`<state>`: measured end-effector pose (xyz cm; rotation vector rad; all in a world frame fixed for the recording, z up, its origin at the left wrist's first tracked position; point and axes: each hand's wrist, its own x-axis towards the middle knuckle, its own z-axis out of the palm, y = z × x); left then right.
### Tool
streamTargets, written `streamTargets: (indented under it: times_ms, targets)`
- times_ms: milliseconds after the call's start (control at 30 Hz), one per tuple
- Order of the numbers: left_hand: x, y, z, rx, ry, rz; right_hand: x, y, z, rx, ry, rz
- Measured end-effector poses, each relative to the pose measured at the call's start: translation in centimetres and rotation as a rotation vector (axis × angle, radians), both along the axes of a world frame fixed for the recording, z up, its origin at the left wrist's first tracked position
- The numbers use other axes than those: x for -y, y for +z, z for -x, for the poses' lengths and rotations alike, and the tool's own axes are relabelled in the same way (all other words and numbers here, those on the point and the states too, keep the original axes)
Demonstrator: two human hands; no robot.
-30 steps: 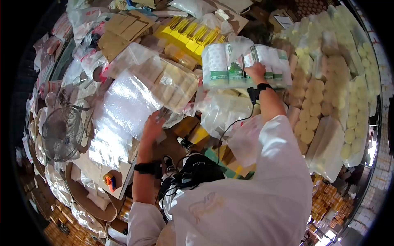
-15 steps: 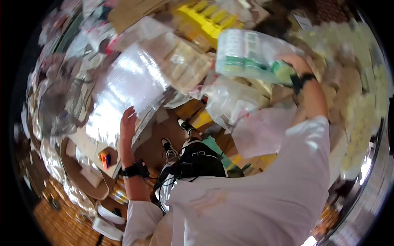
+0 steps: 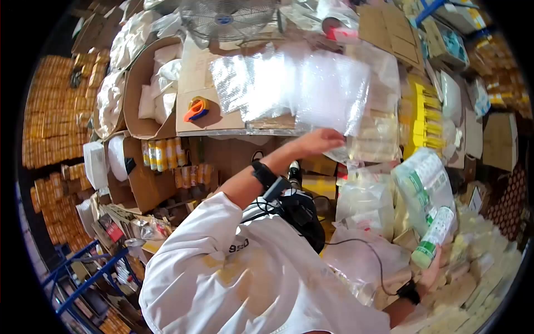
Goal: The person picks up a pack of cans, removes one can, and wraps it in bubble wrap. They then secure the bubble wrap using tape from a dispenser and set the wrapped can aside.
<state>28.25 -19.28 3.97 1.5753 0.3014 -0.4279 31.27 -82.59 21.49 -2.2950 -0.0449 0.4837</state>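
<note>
My right hand (image 3: 431, 268) is closed around the lower end of a white-and-green cylinder (image 3: 435, 236); its exact kind I cannot make out. Close beside it lies a clear plastic bag (image 3: 425, 172) with similar white-and-green printing. My left hand (image 3: 322, 141) is in the air near the front edge of the cardboard-covered table, fingers stretched out and holding nothing. Just beyond it are bubble wrap sheets (image 3: 334, 92). An orange-and-blue tape dispenser (image 3: 196, 109) rests on the cardboard (image 3: 222, 123) to the left.
A fan (image 3: 225, 19) stands at the back. At left, a cardboard box (image 3: 133, 106) holds white bags. A yellow rack-like plastic piece (image 3: 420, 114) is at right, near loose plastic bags (image 3: 364, 206). Orange packages (image 3: 61, 117) are stacked far left, above a blue metal frame (image 3: 83, 278).
The view has swung to the right. My right hand was at the plastic bag and now holds a single cylinder beside it. My left hand remains empty, above the table's edge.
</note>
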Motion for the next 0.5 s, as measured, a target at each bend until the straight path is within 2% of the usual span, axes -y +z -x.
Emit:
streamTargets:
  times_ms: [33, 67, 133, 167, 200, 233, 300, 333, 367, 400, 433, 467, 500]
  targets:
    - [0.6, 0.9, 0.2, -0.014, -0.037, 0.056, -0.9, -0.5, 0.5, -0.055, -0.075, -0.093]
    - [1.4, 0.4, 0.4, 0.013, -0.109, 0.127, -2.5, -1.2, 1.0, -0.038, -0.017, -0.090]
    - [2.6, 0.2, 0.6, 0.028, -0.258, 0.254, -7.3, -4.4, 0.4, -0.172, -0.313, -0.443]
    - [2.8, 0.5, 1.0, 0.011, -0.330, 0.312, -11.4, -4.9, -0.3, -0.253, -0.375, -0.504]
    - [2.4, 2.0, 1.3, 0.030, -0.334, 0.244, -15.5, -5.4, -0.9, -0.330, -0.443, -0.563]
    - [1.8, 2.3, 1.9, -0.015, -0.249, 0.381, -22.0, -5.4, -1.4, -0.421, -0.418, -0.507]
    - [0.0, 2.6, 2.8, -0.098, -0.071, 0.659, -36.3, -5.4, -1.7, -0.345, 0.030, -0.439]
    - [-1.8, 3.0, 3.5, -0.097, 0.085, 0.770, -42.4, -6.3, -1.1, -0.342, 0.135, -0.444]
    - [-3.6, 2.1, 3.6, 0.097, 0.142, 0.868, -47.8, -8.1, -0.7, -0.257, 0.273, -0.277]
    - [-6.4, 1.5, 4.4, -0.031, 0.350, 0.953, -52.9, -9.7, 0.3, -0.201, 0.396, -0.268]
    - [-10.1, 1.0, 5.7, -0.159, 0.559, 1.032, -57.6, -10.5, 0.9, -0.136, 0.512, -0.137]
    - [-14.5, 0.7, 7.5, -0.186, 0.645, 1.069, -62.1, -10.3, 1.1, -0.204, 0.635, -0.156]
    - [-18.9, 0.3, 9.7, -0.213, 0.729, 1.104, -65.6, -12.4, 0.8, -0.373, 0.658, -0.277]
